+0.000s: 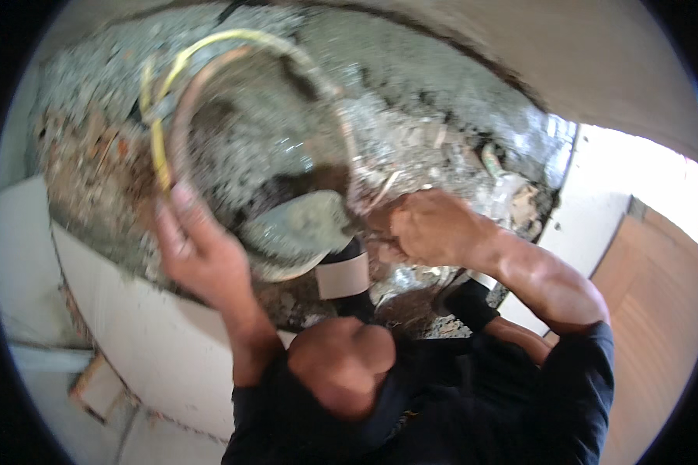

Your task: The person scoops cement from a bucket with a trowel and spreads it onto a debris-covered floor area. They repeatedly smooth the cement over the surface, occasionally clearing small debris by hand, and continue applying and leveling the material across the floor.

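Observation:
A round bucket [180, 128] with wet grey mortar [240, 155] inside is tilted in front of me. Its yellow handle [160, 159] curves along the far and left side. My left hand [205, 244] is closed on the handle and rim at the bucket's near left, thumb uppermost. In my right hand [434, 229], closed in a fist at the bucket's right side, is a trowel. The mortar-smeared trowel blade [306, 221] reaches left over the bucket's near inside; its grip is hidden by my fingers. Motion blurs the bucket and both hands.
Rubble and broken mortar [93, 159] cover the ground around the bucket. A rough grey mortar band [411, 66] runs along the far wall. Pale tiles [147, 310] lie at the near left. My feet in dark footwear [469, 304] stand close by. A wooden panel [647, 310] is at right.

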Available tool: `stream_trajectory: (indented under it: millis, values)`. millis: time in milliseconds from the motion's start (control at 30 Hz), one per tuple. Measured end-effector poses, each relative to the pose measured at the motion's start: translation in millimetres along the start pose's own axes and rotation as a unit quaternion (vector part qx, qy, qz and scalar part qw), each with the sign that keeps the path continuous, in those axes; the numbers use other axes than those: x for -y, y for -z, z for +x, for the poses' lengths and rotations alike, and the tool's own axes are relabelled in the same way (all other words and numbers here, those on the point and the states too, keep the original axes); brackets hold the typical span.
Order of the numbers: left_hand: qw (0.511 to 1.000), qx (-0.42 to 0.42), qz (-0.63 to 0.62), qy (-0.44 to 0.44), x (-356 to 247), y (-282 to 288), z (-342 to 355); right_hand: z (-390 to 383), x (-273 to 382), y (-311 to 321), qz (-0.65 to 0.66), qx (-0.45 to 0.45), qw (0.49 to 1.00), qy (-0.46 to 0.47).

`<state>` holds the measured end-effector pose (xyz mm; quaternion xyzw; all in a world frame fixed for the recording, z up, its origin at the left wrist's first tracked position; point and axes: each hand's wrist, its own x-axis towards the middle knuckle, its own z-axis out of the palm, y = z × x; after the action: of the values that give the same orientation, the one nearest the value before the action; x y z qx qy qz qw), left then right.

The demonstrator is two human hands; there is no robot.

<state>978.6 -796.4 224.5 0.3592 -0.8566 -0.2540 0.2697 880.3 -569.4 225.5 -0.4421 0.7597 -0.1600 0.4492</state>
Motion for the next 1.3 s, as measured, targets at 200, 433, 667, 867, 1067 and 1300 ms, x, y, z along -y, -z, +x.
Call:
stream_trajectory:
  millis: [200, 433, 667, 867, 1067, 1300]
  values:
    - [0.995, 0.012, 0.027, 0.097, -8.7, 1.1, 17.0, -72.3, -78.8, -26.9, 0.319, -0.024, 0.945, 0.063]
    - [0.996, -0.004, -0.042, 0.083, -2.3, 5.7, 32.5, -169.1, -169.0, -30.1, -0.119, -0.341, 0.862, -0.357]
    - [0.991, -0.01, -0.041, 0.125, -10.3, 5.8, 29.9, -150.9, -183.3, -77.5, 0.281, -0.366, 0.736, -0.495]
    - [0.992, -0.017, -0.05, 0.118, -7.6, 4.5, 30.5, -88.8, -159.5, -86.9, 0.494, -0.502, 0.597, -0.385]
    - [0.993, -0.024, -0.048, 0.103, 1.8, 6.1, 34.2, -51.0, -170.8, -66.2, 0.133, -0.305, 0.842, -0.425]
    - [0.994, -0.022, -0.03, 0.099, 17.8, 13.4, 41.0, -142.9, -215.0, -79.3, 0.154, -0.404, 0.716, -0.548]
